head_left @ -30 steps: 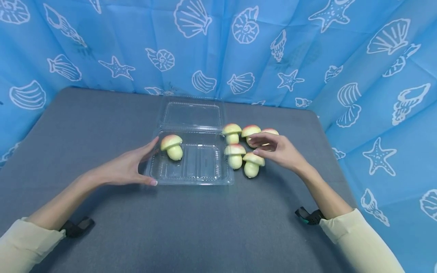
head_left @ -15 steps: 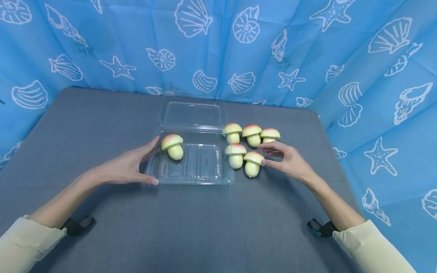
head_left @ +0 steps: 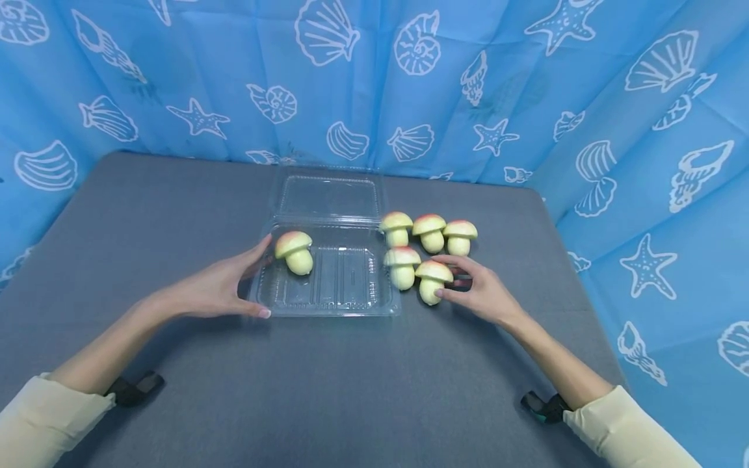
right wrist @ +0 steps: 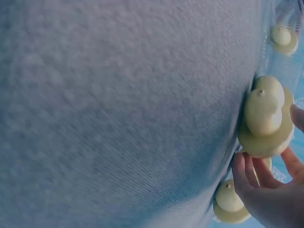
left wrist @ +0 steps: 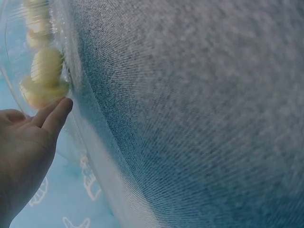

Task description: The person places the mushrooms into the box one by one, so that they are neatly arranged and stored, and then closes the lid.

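Note:
Pale yellow-green toy mushrooms with reddish cap tops lie on the grey table. One mushroom [head_left: 294, 253] lies tilted at the left inside an opened clear plastic box [head_left: 345, 314]. My left hand [head_left: 219, 286] is spread at the box's left side, thumb by the front corner and fingers along the edge; firm contact cannot be told. My right hand [head_left: 476, 290] curls round the front right mushroom [head_left: 433, 272], thumb at its stem and fingers behind its cap. In the right wrist view this mushroom [right wrist: 263, 116] stands between the fingers.
Several other mushrooms stand close by: one [head_left: 402, 268] beside the held one, and a back row of three, its right one [head_left: 459, 237] just behind my right hand. The clear lid [head_left: 329, 196] lies folded back. A blue shell-patterned curtain [head_left: 374, 84] hangs behind the table.
My right hand has come down and forward from above the back mushrooms, then leftward round the front right mushroom. That mushroom stays in place. My left hand keeps its place by the box.

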{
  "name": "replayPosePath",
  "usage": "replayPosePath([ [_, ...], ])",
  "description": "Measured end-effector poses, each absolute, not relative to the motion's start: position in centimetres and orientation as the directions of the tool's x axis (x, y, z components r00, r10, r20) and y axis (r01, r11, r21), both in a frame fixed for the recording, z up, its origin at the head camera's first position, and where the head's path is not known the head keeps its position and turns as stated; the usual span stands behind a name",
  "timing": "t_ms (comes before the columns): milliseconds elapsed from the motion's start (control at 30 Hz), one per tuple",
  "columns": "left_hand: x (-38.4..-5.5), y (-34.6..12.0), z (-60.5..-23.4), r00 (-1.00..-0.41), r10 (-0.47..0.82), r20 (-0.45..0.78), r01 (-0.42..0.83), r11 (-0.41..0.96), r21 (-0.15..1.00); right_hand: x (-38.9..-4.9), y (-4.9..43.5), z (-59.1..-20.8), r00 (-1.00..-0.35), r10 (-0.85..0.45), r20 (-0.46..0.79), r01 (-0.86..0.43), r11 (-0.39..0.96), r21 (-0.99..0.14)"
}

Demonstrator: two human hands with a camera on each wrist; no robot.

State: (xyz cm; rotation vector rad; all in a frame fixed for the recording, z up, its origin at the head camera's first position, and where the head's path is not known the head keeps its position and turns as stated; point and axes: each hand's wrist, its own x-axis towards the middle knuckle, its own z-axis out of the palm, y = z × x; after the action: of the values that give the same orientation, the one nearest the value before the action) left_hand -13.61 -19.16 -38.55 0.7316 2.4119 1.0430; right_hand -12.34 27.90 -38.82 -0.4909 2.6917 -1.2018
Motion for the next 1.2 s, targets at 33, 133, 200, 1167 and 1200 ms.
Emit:
replayPosePath([
  [33, -13.6, -19.2, -38.6, -0.779, 0.607, -0.160, 0.299, 0.584, 0.755, -12.3, 27.8, -38.9, -0.935, -0.355, -0.007, -0.232, 0.624, -0.746],
  [133, -13.6, -19.2, -38.7, -0.782, 0.602, -0.164, 0.297, 0.591, 0.750, -12.2, 27.6, -39.1, -0.931, -0.365, -0.006, -0.236, 0.613, -0.754],
  [200, -13.7, -19.3, -38.9, -0.783, 0.598, -0.168, 0.297, 0.598, 0.745, -12.1, 27.5, -39.2, -0.927, -0.376, 0.000, -0.247, 0.609, -0.754],
  [1167, -13.6, -19.2, -38.7, -0.780, 0.602, -0.169, 0.301, 0.599, 0.742, -12.1, 27.9, -39.1, -0.908, -0.404, 0.112, -0.327, 0.516, -0.792],
  [1200, -13.6, -19.2, -38.7, -0.781, 0.602, -0.168, 0.302, 0.599, 0.742, -12.2, 27.8, -38.9, -0.908, -0.405, 0.111, -0.326, 0.513, -0.794],
])
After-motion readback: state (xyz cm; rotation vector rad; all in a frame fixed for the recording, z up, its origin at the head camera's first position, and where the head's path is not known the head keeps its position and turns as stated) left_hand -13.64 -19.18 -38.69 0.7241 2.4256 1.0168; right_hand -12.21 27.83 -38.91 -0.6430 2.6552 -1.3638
